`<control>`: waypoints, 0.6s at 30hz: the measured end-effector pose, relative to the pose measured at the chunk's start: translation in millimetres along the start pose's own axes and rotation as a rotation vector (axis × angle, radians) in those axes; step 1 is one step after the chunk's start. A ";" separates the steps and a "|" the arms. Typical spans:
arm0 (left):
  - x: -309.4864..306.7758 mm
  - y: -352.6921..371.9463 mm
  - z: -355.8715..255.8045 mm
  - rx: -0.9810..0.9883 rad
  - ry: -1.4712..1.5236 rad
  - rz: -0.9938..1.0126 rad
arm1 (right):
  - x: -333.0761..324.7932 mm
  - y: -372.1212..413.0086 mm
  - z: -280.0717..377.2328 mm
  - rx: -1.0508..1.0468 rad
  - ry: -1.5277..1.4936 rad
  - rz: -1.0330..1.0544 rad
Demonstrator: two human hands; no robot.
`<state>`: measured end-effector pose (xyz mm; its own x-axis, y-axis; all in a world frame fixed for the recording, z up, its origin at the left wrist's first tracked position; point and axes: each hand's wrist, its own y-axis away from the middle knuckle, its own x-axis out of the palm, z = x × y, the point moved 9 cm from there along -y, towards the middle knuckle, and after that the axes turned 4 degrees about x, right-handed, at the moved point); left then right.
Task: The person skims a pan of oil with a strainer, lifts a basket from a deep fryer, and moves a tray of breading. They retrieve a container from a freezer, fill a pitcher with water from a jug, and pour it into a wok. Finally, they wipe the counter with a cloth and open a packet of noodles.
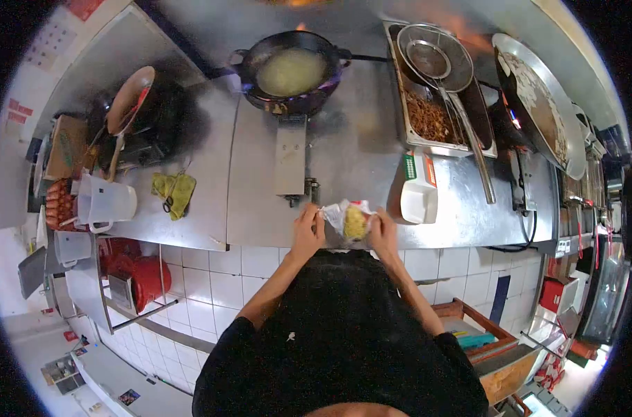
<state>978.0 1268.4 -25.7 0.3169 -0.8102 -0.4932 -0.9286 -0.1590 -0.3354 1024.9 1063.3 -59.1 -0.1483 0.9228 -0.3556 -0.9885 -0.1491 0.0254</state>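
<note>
Between my two hands, at the front edge of the steel counter, is a small clear plastic bag [355, 221] with yellowish food inside. My left hand [308, 231] pinches the bag's twisted left end. On the bag's right side, my right hand [383, 235] has its fingers closed on the plastic. Beyond them, a black wok [292, 73] with pale, cloudy liquid sits over a lit burner. A white open box [419, 200] stands on the counter just right of my right hand.
A metal tray [427, 144] of brown shredded food holds strainers [438, 59] at the back right, beside a large pan [538, 104]. Left are a green cloth with scissors [173, 194], a clear jug [107, 201] and a tilted pan [130, 101]. An open drawer [483, 326] is lower right.
</note>
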 end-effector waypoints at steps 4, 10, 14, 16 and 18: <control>-4.8 15.4 32.0 -0.150 0.051 0.034 | 13.9 -5.2 -9.5 0.077 -0.051 0.171; -29.4 23.4 67.3 -0.403 -0.088 -0.075 | 21.3 -17.6 -23.2 0.109 -0.212 0.164; -60.7 16.0 92.6 -0.235 -0.441 -0.293 | -0.2 -19.6 -36.5 0.128 -0.217 0.117; -41.2 10.9 120.5 -0.505 -0.432 -0.030 | -9.0 -20.6 -57.3 0.170 -0.273 0.089; -25.4 30.5 159.2 -0.739 0.046 -0.145 | -19.5 -21.4 -64.9 0.119 -0.305 0.053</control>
<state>972.3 1374.0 -151.2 0.4524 -0.7726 -0.4454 -0.7713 -0.5897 0.2395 1050.8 1025.4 -113.3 -0.1841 0.9814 -0.0552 -0.9729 -0.1739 0.1521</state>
